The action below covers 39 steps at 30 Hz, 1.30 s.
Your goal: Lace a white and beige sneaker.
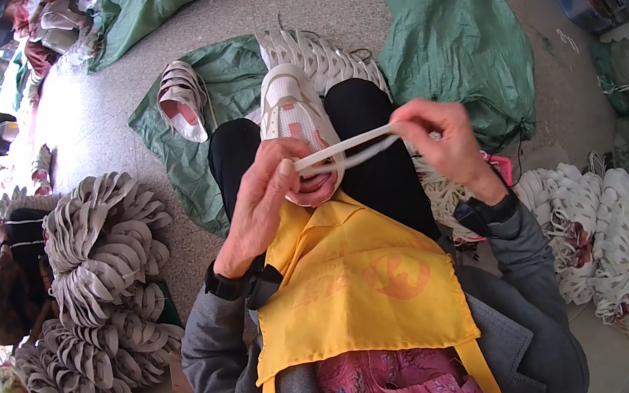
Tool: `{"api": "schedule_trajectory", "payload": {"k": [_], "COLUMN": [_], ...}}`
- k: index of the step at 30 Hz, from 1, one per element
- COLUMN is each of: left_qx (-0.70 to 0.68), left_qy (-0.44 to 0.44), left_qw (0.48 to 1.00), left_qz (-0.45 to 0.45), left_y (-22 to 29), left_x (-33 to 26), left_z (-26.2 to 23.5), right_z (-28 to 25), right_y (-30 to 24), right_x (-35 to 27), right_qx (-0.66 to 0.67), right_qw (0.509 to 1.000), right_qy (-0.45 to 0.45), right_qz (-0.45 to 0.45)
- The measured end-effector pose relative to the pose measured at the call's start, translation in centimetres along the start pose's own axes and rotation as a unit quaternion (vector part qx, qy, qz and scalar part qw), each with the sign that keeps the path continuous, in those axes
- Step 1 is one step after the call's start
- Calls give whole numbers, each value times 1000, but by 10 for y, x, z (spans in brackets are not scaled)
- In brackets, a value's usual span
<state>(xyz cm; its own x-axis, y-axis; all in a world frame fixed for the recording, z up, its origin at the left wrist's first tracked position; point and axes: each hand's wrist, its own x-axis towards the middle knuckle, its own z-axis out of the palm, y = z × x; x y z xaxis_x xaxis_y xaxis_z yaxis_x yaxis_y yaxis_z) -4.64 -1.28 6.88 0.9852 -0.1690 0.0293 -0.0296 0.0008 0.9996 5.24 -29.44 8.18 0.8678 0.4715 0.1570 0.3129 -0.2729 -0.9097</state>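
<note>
A white and beige shoe upper [291, 110] rests between my knees, its toe pointing away from me and its pinkish opening toward my apron. Above that opening a flat white shoelace [351, 144] is stretched from hand to hand, with a second strand hanging in a loop just below. My left hand [270, 195] pinches one end over the shoe's left side; part of the shoe is hidden behind it. To the right of the shoe and raised off it, my right hand [440, 137] is closed on the other end between thumb and fingers.
Grey-beige shoe pieces [99, 253] are stacked at left. White shoe uppers [593, 236] lie in bundles at right, near cream laces [449, 197]. Ahead are a row of white uppers [327, 60], a single shoe upper [184, 102] and a green sack [462, 44].
</note>
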Motion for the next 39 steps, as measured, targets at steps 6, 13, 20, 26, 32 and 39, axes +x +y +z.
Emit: {"api": "schedule_trajectory", "payload": {"k": [6, 13, 20, 26, 32, 39], "left_qx": [20, 20, 22, 70, 177, 193], "left_qy": [47, 10, 27, 13, 19, 107], "left_qw": [999, 1000, 999, 997, 984, 974], "left_qz": [3, 13, 10, -24, 25, 42], "left_y": [8, -6, -11, -8, -3, -23], "left_x": [-4, -5, 1, 7, 12, 5], "left_z": [-18, -26, -11, 1, 10, 4], "right_z": [-63, -96, -112, -26, 72, 63], "right_y": [84, 133, 153, 87, -2, 10], "right_x": [-6, -22, -7, 27, 27, 26], "right_qx": [-82, -129, -365, -157, 256, 66], "right_qw": [987, 974, 899, 981, 954, 985], "right_qy": [133, 162, 225, 109, -154, -151], "right_qz": [31, 89, 85, 17, 37, 55]}}
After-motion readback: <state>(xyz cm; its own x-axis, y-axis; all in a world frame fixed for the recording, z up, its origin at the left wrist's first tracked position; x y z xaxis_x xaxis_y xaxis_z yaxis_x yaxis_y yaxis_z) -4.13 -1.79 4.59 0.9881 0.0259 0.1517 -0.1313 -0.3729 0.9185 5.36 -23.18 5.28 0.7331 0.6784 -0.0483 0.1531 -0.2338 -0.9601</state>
